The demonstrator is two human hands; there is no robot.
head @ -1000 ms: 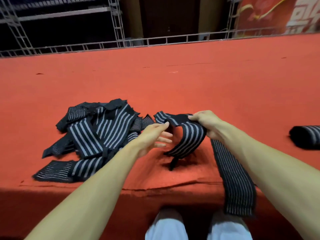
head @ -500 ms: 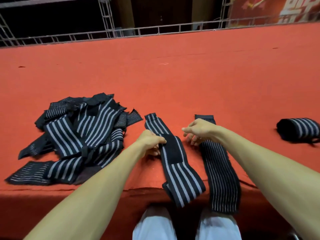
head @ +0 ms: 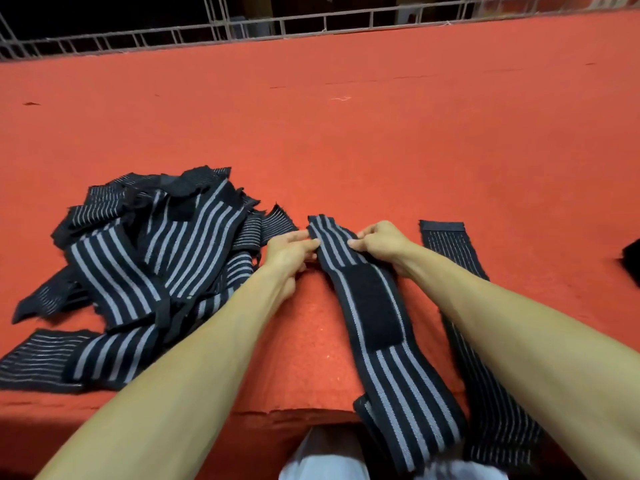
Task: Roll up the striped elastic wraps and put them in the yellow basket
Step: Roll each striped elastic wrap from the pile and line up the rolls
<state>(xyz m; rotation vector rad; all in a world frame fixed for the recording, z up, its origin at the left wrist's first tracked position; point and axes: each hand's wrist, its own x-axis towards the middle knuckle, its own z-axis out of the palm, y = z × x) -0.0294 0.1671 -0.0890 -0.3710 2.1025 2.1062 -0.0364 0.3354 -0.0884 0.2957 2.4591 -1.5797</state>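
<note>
Both hands are on the far end of the striped wrap — left hand touching its left edge with fairly straight fingers, right hand curled over the right edge, gripping it. The wrap's long axis runs from the hands back toward the person, and its tail hangs over the table edge, so the roll should come toward the body. The pile of wraps crowds the left and a thin-striped wrap lies just beside on the right, with open cloth beyond. There's a dark shape at the right border — possibly a rolled one. No yellow basket in view.
</note>
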